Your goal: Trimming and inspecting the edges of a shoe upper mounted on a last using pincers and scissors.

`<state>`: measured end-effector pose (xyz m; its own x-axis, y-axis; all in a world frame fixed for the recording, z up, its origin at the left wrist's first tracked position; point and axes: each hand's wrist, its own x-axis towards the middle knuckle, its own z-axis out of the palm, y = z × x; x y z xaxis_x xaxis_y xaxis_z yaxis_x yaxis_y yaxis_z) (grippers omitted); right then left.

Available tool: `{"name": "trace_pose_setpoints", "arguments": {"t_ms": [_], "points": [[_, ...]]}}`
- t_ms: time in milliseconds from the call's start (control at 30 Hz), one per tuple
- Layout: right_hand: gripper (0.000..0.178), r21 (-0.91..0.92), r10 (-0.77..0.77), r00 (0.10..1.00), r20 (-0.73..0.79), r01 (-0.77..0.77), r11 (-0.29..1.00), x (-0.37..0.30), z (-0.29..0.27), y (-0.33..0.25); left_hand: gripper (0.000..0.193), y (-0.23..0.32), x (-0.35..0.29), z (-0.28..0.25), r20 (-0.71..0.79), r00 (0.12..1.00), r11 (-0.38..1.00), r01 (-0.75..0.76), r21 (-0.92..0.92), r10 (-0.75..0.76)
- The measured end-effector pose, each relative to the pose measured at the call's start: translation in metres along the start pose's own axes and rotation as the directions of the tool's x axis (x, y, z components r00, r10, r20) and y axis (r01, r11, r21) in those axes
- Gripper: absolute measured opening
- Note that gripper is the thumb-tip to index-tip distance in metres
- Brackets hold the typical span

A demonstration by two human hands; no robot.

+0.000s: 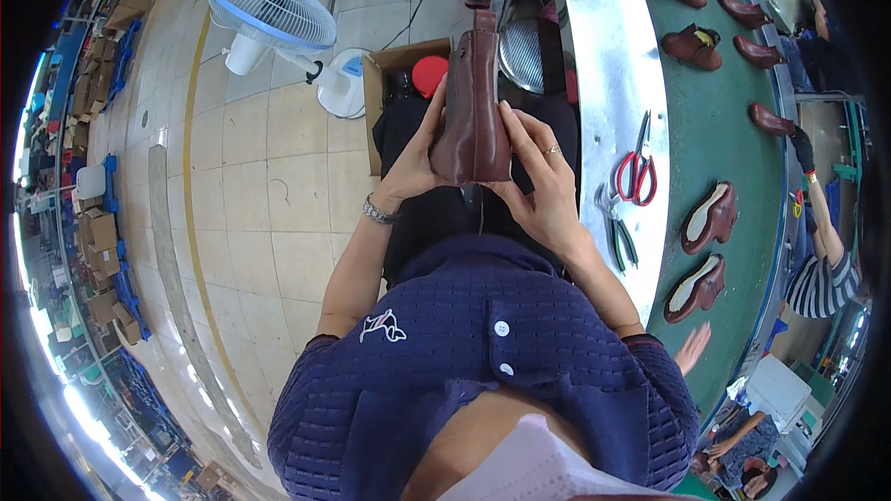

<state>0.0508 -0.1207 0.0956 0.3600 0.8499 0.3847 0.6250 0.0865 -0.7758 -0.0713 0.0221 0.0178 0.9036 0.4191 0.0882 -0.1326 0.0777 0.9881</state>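
Observation:
A dark brown leather ankle boot (475, 102) is held up in front of me between both hands. Its back seam and a pull loop show, with the loop at the far end. My left hand (422, 162) grips the lower left side, thumb along the leather. On the other side, my right hand (541, 172) presses its fingers against the lower right edge; a ring is on one finger. The boot's sole and toe are hidden from this view. To the right, red-handled scissors (638, 176) and green-handled pliers (620, 232) lie on the metal ledge.
Along my right runs a shiny metal ledge (603, 46) beside a green conveyor (715, 148) carrying several brown shoes and boots. A cardboard box (373, 116) and a white-blue fan (272, 9) stand ahead left. Another person's hand (692, 348) is near the belt; a co-worker's gloved hand (803, 148) touches a shoe.

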Motion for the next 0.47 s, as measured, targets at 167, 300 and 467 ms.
{"name": "trace_pose_setpoints", "arguments": {"t_ms": [167,300,467], "points": [[0.068,-0.035,-0.001,0.998,0.056,0.003,0.999,-0.012,-0.003,0.001,0.127,-0.008,-0.005,0.004,0.021,0.993,0.992,0.113,-0.058,-0.112],[0.068,-0.017,0.005,0.998,0.07,-0.004,1.0,-0.016,-0.002,0.004,0.127,-0.009,-0.007,0.005,0.056,0.992,0.99,0.121,-0.069,-0.117],[0.067,0.068,0.031,0.995,0.097,-0.038,0.997,-0.018,0.002,0.007,0.118,-0.015,-0.014,0.0,0.053,0.993,0.991,0.112,-0.066,-0.108]]}}
